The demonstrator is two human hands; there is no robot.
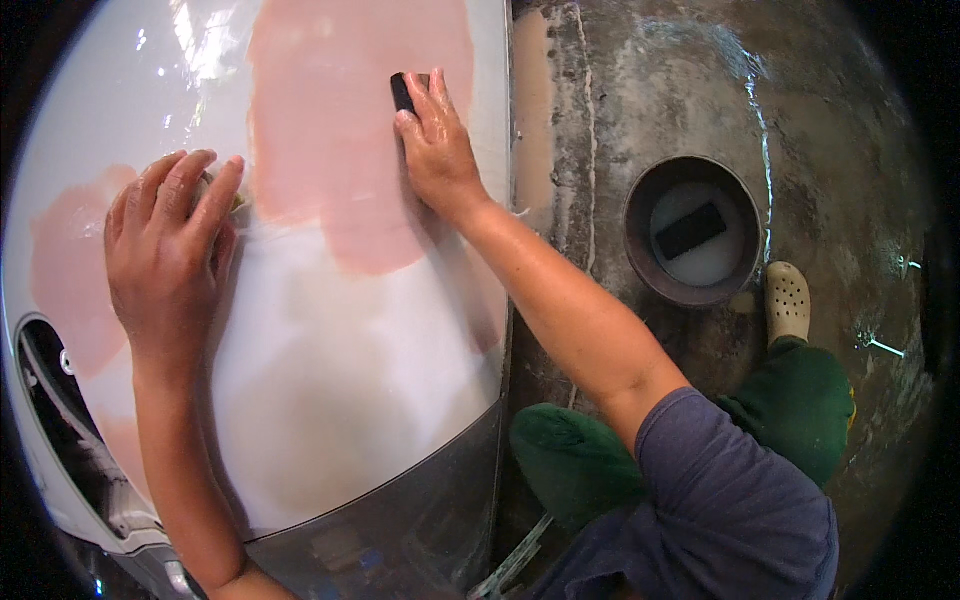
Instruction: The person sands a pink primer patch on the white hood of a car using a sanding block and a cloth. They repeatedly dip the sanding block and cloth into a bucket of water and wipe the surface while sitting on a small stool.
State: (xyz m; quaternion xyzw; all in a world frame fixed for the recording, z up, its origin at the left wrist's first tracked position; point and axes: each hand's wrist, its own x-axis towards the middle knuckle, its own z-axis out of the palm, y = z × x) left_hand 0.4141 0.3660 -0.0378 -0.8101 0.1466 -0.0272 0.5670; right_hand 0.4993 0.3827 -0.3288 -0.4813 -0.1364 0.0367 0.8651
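Note:
My right hand (440, 150) presses a black sanding block (402, 92) flat on a large pink filler patch (340, 110) of the white car panel (300, 440). Its fingers lie over the block and hide most of it. To the left, my left hand (165, 245) rests on the panel between the large patch and a smaller pink patch (75, 250). Its fingers curl over something; only a small yellowish-green edge shows, and the rest is hidden. Both hands look wet.
On the wet concrete floor to the right stands a dark round bucket (640, 270) of cloudy water with a black block (691, 231) in it. My beige clog (789, 300) is beside it. An oval opening (60, 400) cuts the panel at left; dark grey trim (400, 520) runs along the near edge.

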